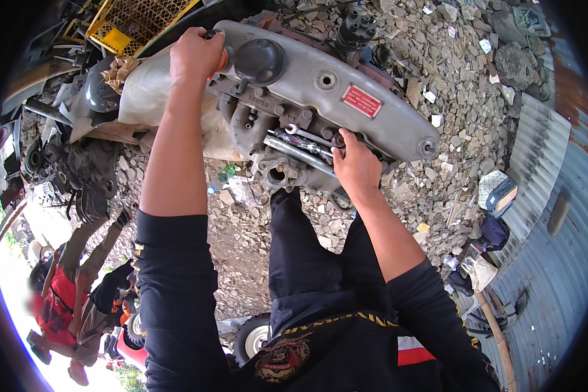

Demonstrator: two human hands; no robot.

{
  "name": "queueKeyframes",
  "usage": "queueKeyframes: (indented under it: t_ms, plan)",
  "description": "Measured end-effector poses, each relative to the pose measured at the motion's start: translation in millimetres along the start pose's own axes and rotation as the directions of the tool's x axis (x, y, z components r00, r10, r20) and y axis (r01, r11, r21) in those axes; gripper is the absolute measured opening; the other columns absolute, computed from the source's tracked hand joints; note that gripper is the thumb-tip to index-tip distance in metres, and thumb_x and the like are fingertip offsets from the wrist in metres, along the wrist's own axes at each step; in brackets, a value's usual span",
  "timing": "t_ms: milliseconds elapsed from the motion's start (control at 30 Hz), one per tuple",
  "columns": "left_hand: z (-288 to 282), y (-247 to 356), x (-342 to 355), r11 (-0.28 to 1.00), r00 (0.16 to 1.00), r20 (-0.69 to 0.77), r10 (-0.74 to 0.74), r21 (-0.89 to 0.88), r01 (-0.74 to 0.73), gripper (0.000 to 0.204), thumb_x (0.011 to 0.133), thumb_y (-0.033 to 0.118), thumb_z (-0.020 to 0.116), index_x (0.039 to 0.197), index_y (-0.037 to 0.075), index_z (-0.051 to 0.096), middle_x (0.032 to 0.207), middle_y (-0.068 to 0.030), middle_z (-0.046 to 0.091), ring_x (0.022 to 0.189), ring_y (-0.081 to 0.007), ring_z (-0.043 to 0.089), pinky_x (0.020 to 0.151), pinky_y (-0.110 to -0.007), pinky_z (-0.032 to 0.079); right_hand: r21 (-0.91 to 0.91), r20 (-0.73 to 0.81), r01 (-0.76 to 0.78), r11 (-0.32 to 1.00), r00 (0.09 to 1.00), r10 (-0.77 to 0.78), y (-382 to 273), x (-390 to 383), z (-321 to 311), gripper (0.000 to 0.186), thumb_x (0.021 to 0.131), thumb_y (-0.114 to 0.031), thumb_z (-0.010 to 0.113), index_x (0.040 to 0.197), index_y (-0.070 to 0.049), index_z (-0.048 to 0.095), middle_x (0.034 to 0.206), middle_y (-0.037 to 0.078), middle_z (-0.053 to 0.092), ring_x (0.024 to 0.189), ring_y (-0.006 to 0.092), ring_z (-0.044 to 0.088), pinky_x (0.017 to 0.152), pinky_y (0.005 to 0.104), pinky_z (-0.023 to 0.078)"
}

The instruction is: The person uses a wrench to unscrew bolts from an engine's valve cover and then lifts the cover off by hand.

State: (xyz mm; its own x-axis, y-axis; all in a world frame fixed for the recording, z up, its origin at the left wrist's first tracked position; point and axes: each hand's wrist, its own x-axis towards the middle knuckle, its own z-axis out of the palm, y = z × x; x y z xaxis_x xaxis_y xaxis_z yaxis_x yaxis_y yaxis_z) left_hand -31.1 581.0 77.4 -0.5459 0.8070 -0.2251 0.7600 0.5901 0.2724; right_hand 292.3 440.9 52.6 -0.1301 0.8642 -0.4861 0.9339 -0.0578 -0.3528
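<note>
Reaching over a long, rigid grey valve cover (317, 62)

The cover sits atop an engine (248, 130) that looks very heavy. Its metal seems stiff, perhaps slick where oily; the rim at either end should give the surest hold, and the black cap (260, 63) near its left end a poorer one. At that end the left hand (196, 57) is curled beside an orange piece (223, 60); what it grips, I cannot tell. Along the cover's near side lies a wrench (307, 136), probably light, best taken by the shank. Just beside it, the right hand (357, 164) bends its fingers at a dark round fitting (337, 140); whether clenched, I cannot tell. Broken stones (464, 78) lie beyond the cover's right end.
</note>
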Motion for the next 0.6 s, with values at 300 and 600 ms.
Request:
queueKeyframes:
  t_ms: [300, 600]
  plan:
    - [-9, -1, 2, 0.995, 0.994, 0.05, 0.102, 0.017, -0.103, 0.052, 0.075, 0.045, 0.068, 0.112, 0.008, 0.07, 0.105, -0.0174, 0.07, 0.101, -0.0339, 0.066, 0.089, -0.04, 0.052, 0.153, -0.05, 0.067, 0.986, 0.997, -0.06, 10, -14, -12, 0.036, 0.089, -0.026, 0.062, 0.123, -0.015, 0.058, 0.09, 0.013, 0.068, 0.084, 0.0313, 0.067, 0.071, 0.0444, 0.054]
    - [-19, 10, 11, 0.985, 0.991, 0.088, 0.104, 0.129, -0.115, 0.04, 0.075, 0.041, 0.071, 0.096, 0.007, 0.074, 0.09, -0.0183, 0.071, 0.086, -0.0345, 0.068, 0.081, -0.04, 0.053, 0.287, -0.13, 0.11, 0.952, 0.989, -0.075, 52, -62, -31, 0.031, 0.085, -0.013, 0.067, 0.115, -0.009, 0.063, 0.091, 0.011, 0.069, 0.066, 0.0244, 0.067, 0.06, 0.0347, 0.054]
